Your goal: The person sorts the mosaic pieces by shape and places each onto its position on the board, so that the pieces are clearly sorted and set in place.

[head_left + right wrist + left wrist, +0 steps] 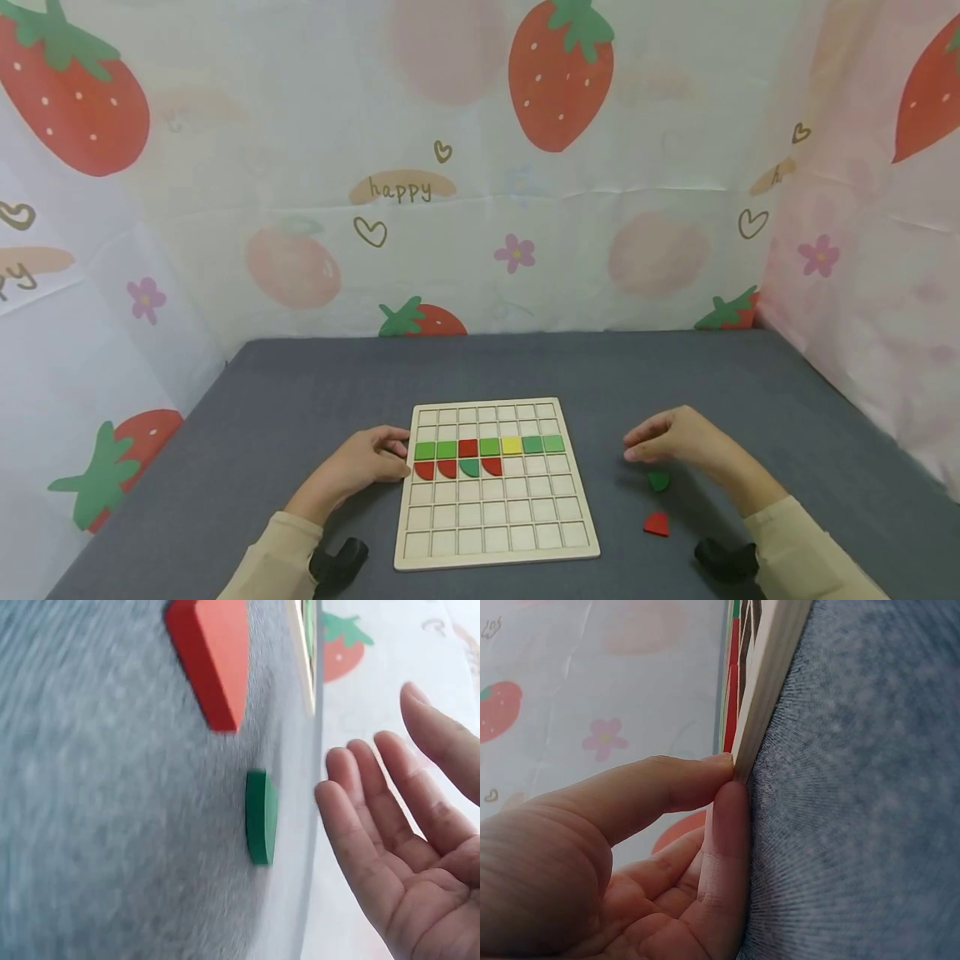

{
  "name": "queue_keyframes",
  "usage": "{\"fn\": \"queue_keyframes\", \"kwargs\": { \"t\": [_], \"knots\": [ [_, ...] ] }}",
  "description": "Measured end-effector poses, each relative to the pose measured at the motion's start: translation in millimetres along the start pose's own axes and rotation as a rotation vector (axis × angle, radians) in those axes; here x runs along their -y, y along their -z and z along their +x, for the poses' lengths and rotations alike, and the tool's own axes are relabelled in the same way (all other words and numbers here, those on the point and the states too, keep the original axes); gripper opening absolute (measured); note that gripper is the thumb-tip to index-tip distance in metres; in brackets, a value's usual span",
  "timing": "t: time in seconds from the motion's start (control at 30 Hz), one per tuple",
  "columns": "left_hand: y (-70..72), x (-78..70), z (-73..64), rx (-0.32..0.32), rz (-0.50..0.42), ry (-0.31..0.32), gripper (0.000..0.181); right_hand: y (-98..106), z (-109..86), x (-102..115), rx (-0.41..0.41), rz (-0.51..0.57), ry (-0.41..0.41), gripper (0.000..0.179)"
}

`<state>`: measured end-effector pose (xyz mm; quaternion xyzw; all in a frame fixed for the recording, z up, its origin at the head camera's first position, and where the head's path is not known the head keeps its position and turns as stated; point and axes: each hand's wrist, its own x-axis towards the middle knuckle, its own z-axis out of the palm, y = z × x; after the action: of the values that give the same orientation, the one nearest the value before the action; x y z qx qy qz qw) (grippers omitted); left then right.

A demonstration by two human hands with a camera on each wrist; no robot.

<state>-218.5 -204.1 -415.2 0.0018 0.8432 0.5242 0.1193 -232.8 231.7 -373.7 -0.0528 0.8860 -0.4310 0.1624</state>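
A pale wooden grid board [495,539] lies flat on the table. One row holds coloured square tiles [512,446] in green, red and yellow; below it sit red and green quarter-round pieces [468,468] from the left side. My left hand [367,458] holds the board's left edge, thumb and index fingertip meeting at the rim in the left wrist view. To the right of the board, my right hand [678,437] hovers with its fingers loosely bent and nothing in them. Just below it lie a green piece [260,817] and, nearer me, a red piece [214,664].
The dark grey tablecloth [315,375] covers the table. Behind it and on both sides hangs a printed curtain [480,275] with strawberries and flowers. Black wrist mounts [726,560] sit at both sleeves, low over the cloth.
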Motion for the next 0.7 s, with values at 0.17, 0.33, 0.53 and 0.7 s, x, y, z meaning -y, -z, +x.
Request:
{"fn": "queue_keyframes", "kwargs": {
  "t": [0.17,0.33,0.53,0.7],
  "knots": [
    [0.0,0.0,-1.1,0.001,0.003,-0.006,0.06,8,-4.7,-9,0.03,-0.016,-0.006,0.042],
    [-0.1,-2.0,-1.4,0.002,0.006,-0.009,0.061,12,-7.9,-14,0.036,-0.003,-0.025,0.044],
    [0.2,-2.5,-0.9,0.01,-0.005,0.004,0.061,15,-10.1,-20,0.056,0.037,-0.01,0.044],
    [0.9,-1.8,-0.1,0.01,-0.011,0.014,0.061,16,-10.4,-23,0.064,0.041,-0.005,0.041]
  ]
}}
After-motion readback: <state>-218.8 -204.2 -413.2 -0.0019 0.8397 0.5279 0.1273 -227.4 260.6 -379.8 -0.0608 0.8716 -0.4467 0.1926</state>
